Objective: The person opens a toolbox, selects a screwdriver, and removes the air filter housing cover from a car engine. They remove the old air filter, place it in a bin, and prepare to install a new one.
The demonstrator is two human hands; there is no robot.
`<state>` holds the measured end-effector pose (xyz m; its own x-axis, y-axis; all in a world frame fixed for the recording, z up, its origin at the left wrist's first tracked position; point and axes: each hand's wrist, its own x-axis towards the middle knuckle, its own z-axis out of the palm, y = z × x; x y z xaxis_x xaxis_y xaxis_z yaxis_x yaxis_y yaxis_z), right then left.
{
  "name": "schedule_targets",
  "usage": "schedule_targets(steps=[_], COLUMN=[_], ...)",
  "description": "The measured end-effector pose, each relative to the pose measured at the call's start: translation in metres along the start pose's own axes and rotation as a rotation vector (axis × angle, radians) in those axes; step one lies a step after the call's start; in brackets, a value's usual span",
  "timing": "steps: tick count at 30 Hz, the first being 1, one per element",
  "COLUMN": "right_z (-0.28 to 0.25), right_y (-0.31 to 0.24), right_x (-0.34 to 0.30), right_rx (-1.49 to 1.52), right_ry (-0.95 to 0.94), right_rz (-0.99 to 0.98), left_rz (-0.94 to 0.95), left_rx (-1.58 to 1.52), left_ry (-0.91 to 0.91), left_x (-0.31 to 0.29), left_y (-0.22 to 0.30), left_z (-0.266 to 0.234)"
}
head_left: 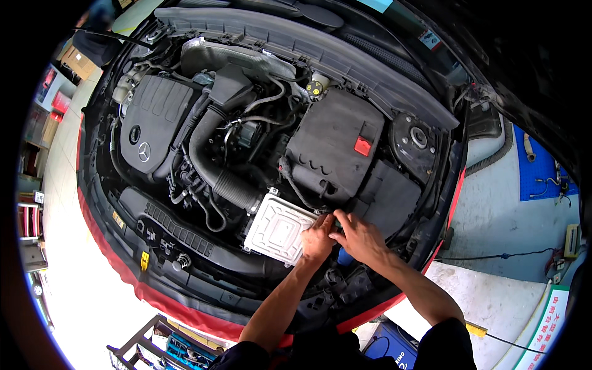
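A silver, ribbed metal control unit lies over the front of the engine bay, beside the black corrugated intake hose. At its right edge my left hand rests with bent, closed fingers. My right hand meets it there, its thumb and fingers curled toward the same spot. Whatever the fingers grip is hidden behind them. Just under my right hand a blue cap shows. A black cable runs down toward the unit's upper right corner.
Behind the hands sits a black box cover with a red tab. A black engine cover fills the left. The car's red front edge curves below my forearms. A tool cart stands lower left; a person is far left.
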<state>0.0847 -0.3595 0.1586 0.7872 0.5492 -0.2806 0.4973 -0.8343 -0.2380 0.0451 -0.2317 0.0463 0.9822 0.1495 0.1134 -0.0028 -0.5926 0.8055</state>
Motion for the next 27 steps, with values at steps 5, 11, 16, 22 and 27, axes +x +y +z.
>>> schedule_targets(steps=[5, 11, 16, 22, 27], right_z=[0.014, -0.009, 0.004, -0.007, 0.002], right_y=[0.021, 0.002, 0.010, 0.000, 0.013], right_x=[-0.001, 0.003, -0.002, 0.001, 0.000], right_rx=[-0.101, 0.106, -0.099, 0.095, 0.024], right_ry=[0.109, 0.129, 0.008, -0.009, 0.168], right_rz=[-0.281, -0.164, -0.136, 0.055, -0.259], left_rz=[-0.003, 0.015, 0.046, 0.087, 0.057], left_rx=[-0.028, -0.006, -0.062, 0.005, 0.014], left_ry=[0.026, -0.001, 0.052, 0.088, 0.067], left_x=[-0.001, -0.004, 0.000, -0.005, -0.006], left_y=[0.001, -0.010, 0.006, -0.004, -0.005], left_z=[0.007, 0.009, -0.001, 0.008, 0.011])
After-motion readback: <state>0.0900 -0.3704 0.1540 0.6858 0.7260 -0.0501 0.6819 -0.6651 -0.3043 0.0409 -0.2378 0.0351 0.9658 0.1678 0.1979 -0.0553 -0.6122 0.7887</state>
